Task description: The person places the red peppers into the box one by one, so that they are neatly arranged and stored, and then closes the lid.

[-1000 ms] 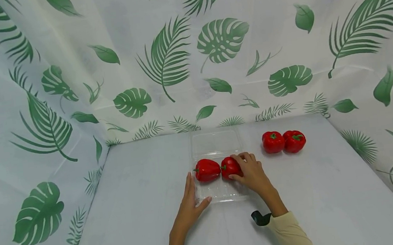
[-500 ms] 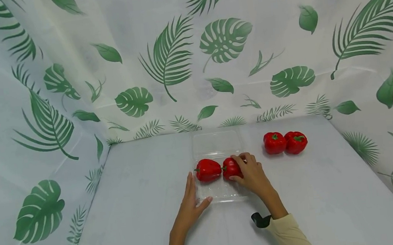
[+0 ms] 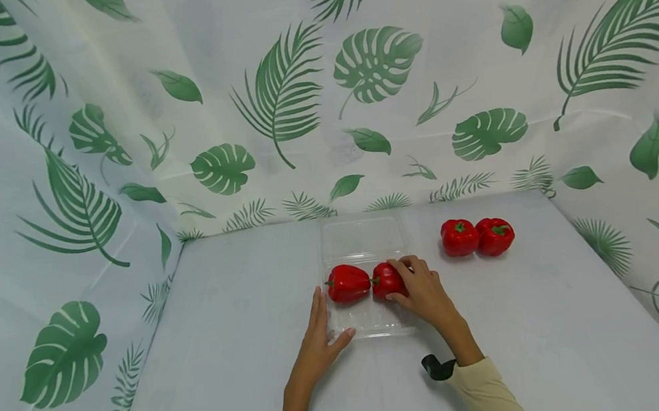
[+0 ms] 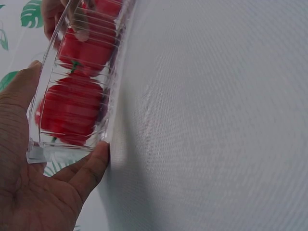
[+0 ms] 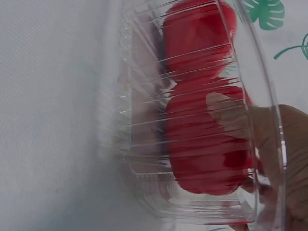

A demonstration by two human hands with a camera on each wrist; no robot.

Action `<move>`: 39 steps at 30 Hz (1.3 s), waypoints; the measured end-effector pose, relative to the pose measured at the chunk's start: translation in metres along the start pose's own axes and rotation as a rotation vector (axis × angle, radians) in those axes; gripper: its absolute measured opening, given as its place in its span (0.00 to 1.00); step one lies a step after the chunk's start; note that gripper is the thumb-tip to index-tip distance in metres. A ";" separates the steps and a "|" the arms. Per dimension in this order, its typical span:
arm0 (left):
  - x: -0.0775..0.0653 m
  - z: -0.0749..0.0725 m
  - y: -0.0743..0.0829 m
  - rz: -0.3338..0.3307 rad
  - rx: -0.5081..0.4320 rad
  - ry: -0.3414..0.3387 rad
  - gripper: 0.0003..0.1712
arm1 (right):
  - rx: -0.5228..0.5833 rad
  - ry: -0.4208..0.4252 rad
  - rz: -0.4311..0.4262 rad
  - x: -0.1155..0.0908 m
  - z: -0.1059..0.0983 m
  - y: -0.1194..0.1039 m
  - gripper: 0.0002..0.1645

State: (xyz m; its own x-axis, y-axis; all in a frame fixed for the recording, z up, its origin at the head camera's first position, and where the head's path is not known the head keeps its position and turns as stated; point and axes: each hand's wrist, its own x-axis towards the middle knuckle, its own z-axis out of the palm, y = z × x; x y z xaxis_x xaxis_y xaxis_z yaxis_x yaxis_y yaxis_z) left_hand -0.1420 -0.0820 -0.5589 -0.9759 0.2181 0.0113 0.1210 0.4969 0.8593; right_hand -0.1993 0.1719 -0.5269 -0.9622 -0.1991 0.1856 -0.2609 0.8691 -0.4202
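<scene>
A clear plastic clamshell container (image 3: pixel 372 323) lies on the table with its lid (image 3: pixel 361 237) folded back on the far side. Two red bell peppers sit side by side in its base: a left pepper (image 3: pixel 348 284) and a right pepper (image 3: pixel 384 281). My right hand (image 3: pixel 427 295) grips the right pepper, fingers over its far side and thumb on the near side; the right wrist view shows the thumb (image 5: pixel 226 115) through the ribbed clear wall. With straight fingers, my left hand (image 3: pixel 313 351) rests along the container's left side, its thumb at the front edge.
Two more red bell peppers, one (image 3: pixel 459 237) touching the other (image 3: pixel 495 237), stand on the white table (image 3: pixel 230 350) at the back right. A leaf-printed sheet (image 3: pixel 280 190) hangs behind and beside the table. Black wrist cameras (image 3: pixel 439 367) are worn on both wrists.
</scene>
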 end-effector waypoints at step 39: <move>0.001 -0.001 0.000 0.002 0.001 -0.011 0.58 | 0.179 0.412 0.021 -0.012 -0.018 0.032 0.27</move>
State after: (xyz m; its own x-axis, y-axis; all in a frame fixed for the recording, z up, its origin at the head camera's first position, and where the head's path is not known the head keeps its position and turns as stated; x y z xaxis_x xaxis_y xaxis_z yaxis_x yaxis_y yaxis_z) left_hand -0.1434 -0.0825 -0.5586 -0.9737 0.2277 0.0072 0.1227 0.4975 0.8587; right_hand -0.1948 0.2107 -0.5266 -0.8657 0.0460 0.4984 -0.2860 0.7718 -0.5680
